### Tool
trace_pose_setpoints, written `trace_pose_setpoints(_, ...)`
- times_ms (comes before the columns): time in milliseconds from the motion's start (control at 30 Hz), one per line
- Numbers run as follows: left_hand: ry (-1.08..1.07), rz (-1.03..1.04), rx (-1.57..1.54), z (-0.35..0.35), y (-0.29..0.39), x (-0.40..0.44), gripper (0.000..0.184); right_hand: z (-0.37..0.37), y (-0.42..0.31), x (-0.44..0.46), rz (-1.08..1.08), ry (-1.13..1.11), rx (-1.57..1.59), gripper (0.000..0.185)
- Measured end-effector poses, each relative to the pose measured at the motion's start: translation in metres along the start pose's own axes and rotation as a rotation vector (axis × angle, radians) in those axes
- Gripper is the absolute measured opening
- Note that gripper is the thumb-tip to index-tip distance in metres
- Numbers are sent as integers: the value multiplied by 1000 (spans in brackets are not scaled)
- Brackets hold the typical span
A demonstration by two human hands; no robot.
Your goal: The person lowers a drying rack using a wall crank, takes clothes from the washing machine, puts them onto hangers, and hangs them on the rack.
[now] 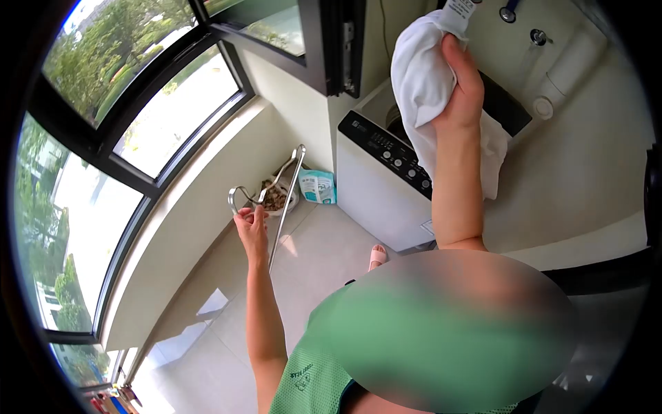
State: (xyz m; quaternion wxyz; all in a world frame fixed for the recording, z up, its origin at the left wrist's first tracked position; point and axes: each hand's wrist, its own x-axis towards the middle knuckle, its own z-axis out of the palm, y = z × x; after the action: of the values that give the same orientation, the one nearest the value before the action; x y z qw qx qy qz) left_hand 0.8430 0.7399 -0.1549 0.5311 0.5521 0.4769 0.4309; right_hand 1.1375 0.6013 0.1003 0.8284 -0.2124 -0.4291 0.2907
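My left hand [252, 231] is closed around a shiny metal clothes hanger [232, 201], near its curved hook. The hanger's long bar slants down past my forearm. Up at the right, my right hand [460, 93] grips a white garment [422, 69], which hangs bunched and folded from my fingers. A printed label [459, 10] sticks out at the top of the cloth. Behind the garment stands a top-loading washing machine [379, 186] with a black control panel [389, 153]. The cloth hides part of the panel and the machine's opening.
A bag of brown pieces [276, 199] and a teal-and-white pouch [318, 187] sit on the floor by the wall. Windows [176, 124] line the left side. A white pipe [562, 86] and a tap [538, 37] are on the wall at right. A foot in a pink slipper [377, 257] shows below.
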Motion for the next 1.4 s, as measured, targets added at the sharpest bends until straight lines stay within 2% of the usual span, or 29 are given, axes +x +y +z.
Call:
trace_pose_setpoints(67,22,102,-251,-30,6,-10,15,54,36,-6,92,-84,106,27)
trace_pose_setpoints(200,-48,73,-393,-96,31,-38,3,147,95,-33,314,-168,234,24)
trace_pose_setpoints(233,-86,71,-307,-115,36,-44,21,164,103,-40,438,-232,217,22)
trace_pose_setpoints(267,-64,33,-352,-124,54,-55,35,180,112,-45,558,-302,197,21)
trace_pose_setpoints(333,-149,41,-240,-156,55,-62,47,207,136,-52,657,-417,183,21)
trace_pose_setpoints(400,-59,19,16,-176,58,-68,46,232,164,-59,800,-570,63,23)
trace_pose_setpoints(433,-9,13,17,-189,56,-68,46,245,177,-64,808,-575,-14,25)
trace_pose_setpoints(500,118,51,281,-218,49,-66,39,268,204,-64,813,-644,7,24)
trace_pose_setpoints(533,264,66,224,-232,44,-66,30,277,220,-61,797,-672,4,24)
trace_pose_setpoints(600,395,64,258,-270,49,-73,25,290,263,-50,801,-659,-29,21)
trace_pose_setpoints(667,534,113,168,-316,37,-79,22,299,311,-43,780,-677,-180,21)
trace_pose_setpoints(700,572,86,107,-335,41,-84,21,302,333,-45,795,-721,-148,21)
trace_pose_setpoints(800,708,72,68,-376,56,-101,14,319,400,-54,846,-1058,-504,29)
trace_pose_setpoints(867,747,120,76,-395,66,-105,10,341,438,-63,616,-1422,-808,37)
trace_pose_setpoints(933,782,72,140,-411,72,-109,9,372,460,-91,322,-1471,-687,49)
trace_pose_setpoints(967,760,77,256,-413,80,-110,10,397,466,-101,250,-1613,-634,58)
trace_pose_setpoints(1033,759,58,377,-413,93,-115,11,446,459,-133,212,-1655,-413,62)
trace_pose_setpoints(1067,790,43,379,-417,96,-119,11,466,468,-153,39,-1677,-288,63)
trace_pose_setpoints(1100,770,-27,372,-420,97,-125,11,485,462,-167,-47,-1714,-187,64)
trace_pose_setpoints(1200,830,-112,341,-434,101,-146,15,531,464,-215,-275,-1836,3,49)
trace_pose_setpoints(1233,822,-125,337,-444,101,-159,15,545,466,-226,-277,-1856,37,49)
trace_pose_setpoints(1300,829,-193,344,-462,96,-183,17,571,470,-249,-119,-2152,91,34)
trace_pose_setpoints(1400,894,-154,330,-482,93,-208,17,607,459,-282,-55,-2267,115,29)
